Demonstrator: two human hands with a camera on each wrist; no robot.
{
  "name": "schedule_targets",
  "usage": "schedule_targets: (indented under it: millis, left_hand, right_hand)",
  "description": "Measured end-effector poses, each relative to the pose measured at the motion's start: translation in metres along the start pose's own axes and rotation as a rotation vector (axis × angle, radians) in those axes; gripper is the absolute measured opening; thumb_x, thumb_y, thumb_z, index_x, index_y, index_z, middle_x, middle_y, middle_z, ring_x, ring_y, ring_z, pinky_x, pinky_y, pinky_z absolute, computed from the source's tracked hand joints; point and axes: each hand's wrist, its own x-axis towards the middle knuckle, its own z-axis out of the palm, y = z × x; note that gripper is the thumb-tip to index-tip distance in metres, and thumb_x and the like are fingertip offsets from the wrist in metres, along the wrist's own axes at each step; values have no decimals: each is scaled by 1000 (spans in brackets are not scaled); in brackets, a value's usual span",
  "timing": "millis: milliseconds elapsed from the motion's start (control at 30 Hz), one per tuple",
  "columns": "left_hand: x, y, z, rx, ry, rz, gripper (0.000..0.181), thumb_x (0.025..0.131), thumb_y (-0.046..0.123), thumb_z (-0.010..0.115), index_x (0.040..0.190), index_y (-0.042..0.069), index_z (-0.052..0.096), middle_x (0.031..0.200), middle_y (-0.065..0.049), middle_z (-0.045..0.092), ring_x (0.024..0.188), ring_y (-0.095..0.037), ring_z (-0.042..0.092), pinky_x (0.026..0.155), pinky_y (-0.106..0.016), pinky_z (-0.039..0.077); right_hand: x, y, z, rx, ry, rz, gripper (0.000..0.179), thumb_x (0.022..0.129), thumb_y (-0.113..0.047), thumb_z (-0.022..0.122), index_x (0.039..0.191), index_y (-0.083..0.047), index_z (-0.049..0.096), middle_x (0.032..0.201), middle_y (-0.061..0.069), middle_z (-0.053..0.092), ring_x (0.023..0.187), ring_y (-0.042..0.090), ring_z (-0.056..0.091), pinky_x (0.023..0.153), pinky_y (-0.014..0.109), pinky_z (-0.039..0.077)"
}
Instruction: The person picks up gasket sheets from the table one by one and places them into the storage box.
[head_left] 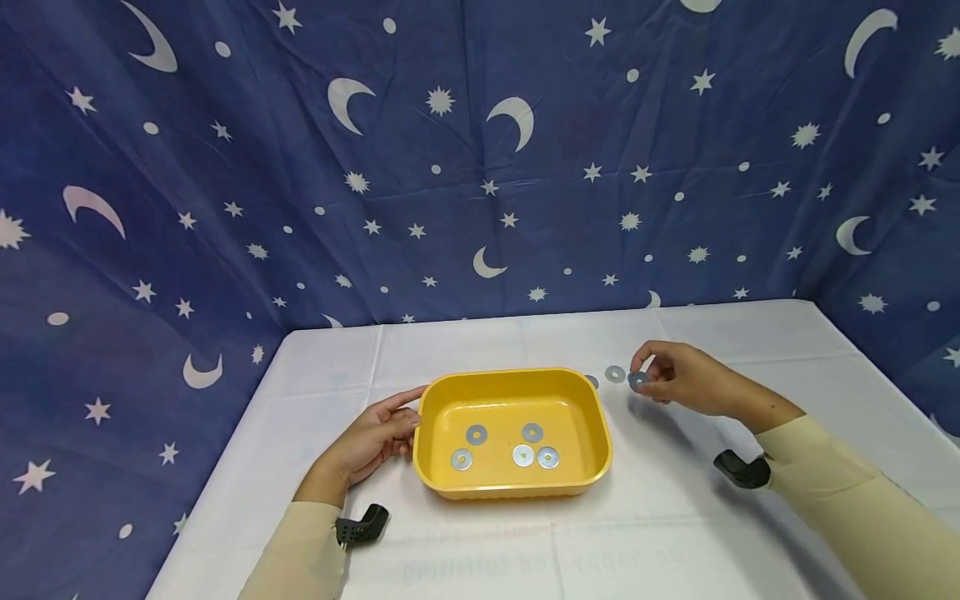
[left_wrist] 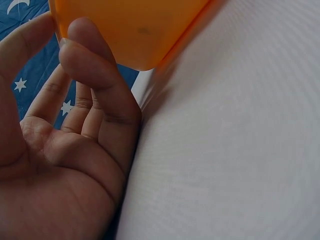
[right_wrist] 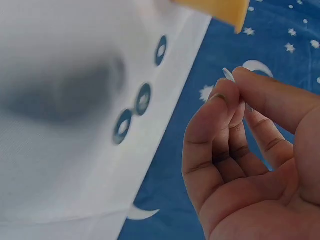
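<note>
A metal washer (head_left: 639, 381) is pinched between the thumb and fingertips of my right hand (head_left: 686, 379); its thin edge shows in the right wrist view. The hand is raised over the table, right of a yellow plastic tray (head_left: 512, 492). Several flat washers (head_left: 522, 455) lie spread inside the tray. My left hand (head_left: 378, 437) is at the tray's left end, loosely bent fingers touching the outer wall, with no finger inside. The left wrist view shows the fingertips against the tray wall (left_wrist: 135, 30).
More washers lie on the white-covered table (head_left: 480, 550) near the right hand: one in full sight (head_left: 615, 374), another partly behind the tray's corner (head_left: 592, 381), and a third washer (right_wrist: 122, 126) shows in the right wrist view. A blue star-and-moon curtain (head_left: 465, 167) hangs behind.
</note>
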Motion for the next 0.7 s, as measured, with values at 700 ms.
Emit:
schedule_targets:
  millis: [700]
  left_hand:
    - [0,1,1,-18,11,-15,62,99,15,61,155,12,35,90,2,64,72,-10,58,62,-19,49]
  right_hand:
    - [3,-61,6,6,-66,-125,25,88,-1,72,108,-12,62,82,6,56,71,17,54,60,23,49]
